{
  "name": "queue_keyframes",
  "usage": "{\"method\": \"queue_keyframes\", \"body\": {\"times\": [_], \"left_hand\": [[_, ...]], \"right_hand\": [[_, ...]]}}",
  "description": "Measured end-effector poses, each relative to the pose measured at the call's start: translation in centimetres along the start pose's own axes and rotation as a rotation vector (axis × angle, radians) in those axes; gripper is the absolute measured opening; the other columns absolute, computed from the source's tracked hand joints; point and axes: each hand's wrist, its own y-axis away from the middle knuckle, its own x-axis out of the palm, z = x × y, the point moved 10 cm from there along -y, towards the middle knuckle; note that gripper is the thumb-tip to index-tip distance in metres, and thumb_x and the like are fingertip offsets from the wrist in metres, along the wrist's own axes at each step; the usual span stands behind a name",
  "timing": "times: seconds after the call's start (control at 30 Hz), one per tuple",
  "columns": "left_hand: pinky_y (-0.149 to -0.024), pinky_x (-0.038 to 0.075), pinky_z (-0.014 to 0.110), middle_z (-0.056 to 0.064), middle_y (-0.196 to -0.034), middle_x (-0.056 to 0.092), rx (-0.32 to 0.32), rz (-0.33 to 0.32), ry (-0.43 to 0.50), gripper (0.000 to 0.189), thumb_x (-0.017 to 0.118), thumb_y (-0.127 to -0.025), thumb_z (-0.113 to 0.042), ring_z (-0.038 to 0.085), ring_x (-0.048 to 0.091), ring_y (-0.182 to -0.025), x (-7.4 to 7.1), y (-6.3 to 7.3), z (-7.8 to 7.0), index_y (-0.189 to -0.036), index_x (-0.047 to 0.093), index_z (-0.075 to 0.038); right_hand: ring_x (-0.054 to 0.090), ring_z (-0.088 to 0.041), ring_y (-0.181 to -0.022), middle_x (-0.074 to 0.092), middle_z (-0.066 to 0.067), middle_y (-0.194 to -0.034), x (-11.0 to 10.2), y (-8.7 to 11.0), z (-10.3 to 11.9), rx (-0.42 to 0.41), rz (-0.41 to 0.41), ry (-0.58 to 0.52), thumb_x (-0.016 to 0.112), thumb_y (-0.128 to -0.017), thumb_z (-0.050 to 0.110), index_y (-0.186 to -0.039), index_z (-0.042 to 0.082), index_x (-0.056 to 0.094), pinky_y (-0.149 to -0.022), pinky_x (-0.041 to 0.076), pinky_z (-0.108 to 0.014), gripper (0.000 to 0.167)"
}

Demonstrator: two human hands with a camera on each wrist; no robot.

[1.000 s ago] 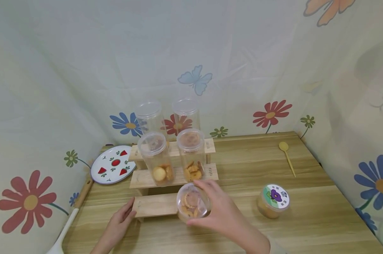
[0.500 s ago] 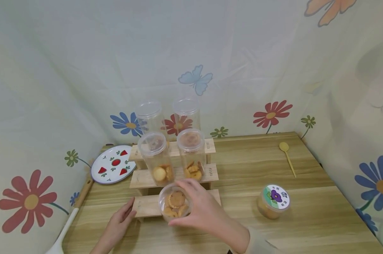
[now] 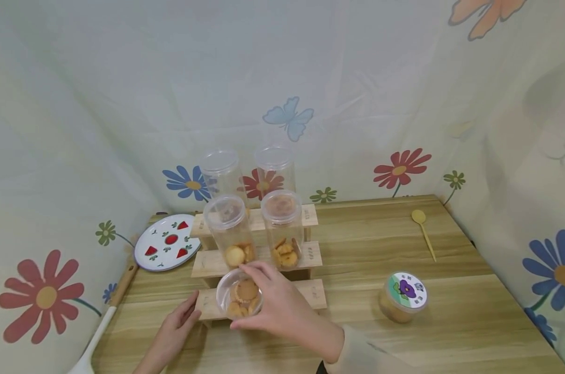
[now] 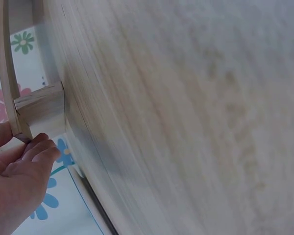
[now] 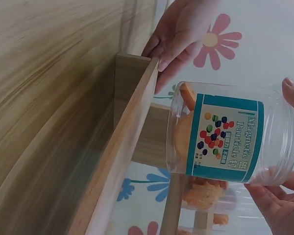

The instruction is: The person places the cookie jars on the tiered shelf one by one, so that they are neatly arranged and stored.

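Observation:
My right hand (image 3: 282,306) grips a clear jar (image 3: 239,296) of cookies near its top, the thumb on one side and fingers on the other. In the right wrist view its teal-edged label (image 5: 225,137) faces the camera. The jar is over the left part of the lowest step (image 3: 312,293) of a wooden three-step rack, and a narrow gap appears beneath it. My left hand (image 3: 176,324) pinches the left end of that step between thumb and fingers. Two tall lidded jars (image 3: 228,228) with cookies stand on the middle step.
Two more tall clear jars (image 3: 219,169) stand on the top step. A plate (image 3: 162,241) with red patterns lies left of the rack, near a wooden-handled white utensil (image 3: 100,330). To the right are a lidded tub (image 3: 402,296) and a yellow spoon (image 3: 422,228).
My right hand has carried the jar leftward along the lowest step, uncovering the step's right end. The left hand has stayed at the rack's left end.

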Motion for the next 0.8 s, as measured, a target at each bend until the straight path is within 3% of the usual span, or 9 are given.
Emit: {"method": "queue_keyframes", "body": {"times": [0.27, 0.57, 0.8], "left_hand": [[-0.096, 0.036, 0.013, 0.025, -0.146, 0.035, 0.0, 0.003, 0.0, 0.052, 0.053, -0.1, -0.015, 0.029, 0.039, -0.129, 0.0, 0.0, 0.1, -0.141, 0.036, 0.011], [-0.093, 0.036, 0.009, 0.03, -0.142, 0.038, 0.045, -0.02, 0.012, 0.047, 0.053, -0.099, -0.007, 0.035, 0.04, -0.125, 0.0, 0.1, -0.4, -0.138, 0.038, 0.016], [-0.099, 0.04, 0.026, 0.027, -0.145, 0.037, -0.017, -0.008, -0.037, 0.049, 0.052, -0.101, -0.013, 0.035, 0.041, -0.128, 0.0, 0.0, -0.1, -0.14, 0.038, 0.013]], "right_hand": [[0.051, -0.007, -0.11, 0.043, 0.003, -0.133, 1.1, -0.7, 0.2, -0.029, -0.006, -0.014, 0.078, -0.064, 0.065, -0.142, 0.013, 0.044, -0.093, 0.048, -0.026, 0.1], [0.052, -0.007, -0.105, 0.043, 0.004, -0.131, 2.3, -1.1, -0.3, 0.005, -0.011, -0.009, 0.075, -0.065, 0.068, -0.144, 0.017, 0.043, -0.09, 0.049, -0.024, 0.1], [0.053, -0.008, -0.105, 0.044, 0.004, -0.127, 2.7, -1.4, -0.6, 0.019, -0.032, -0.023, 0.081, -0.062, 0.063, -0.14, 0.016, 0.047, -0.09, 0.049, -0.025, 0.097]]}}
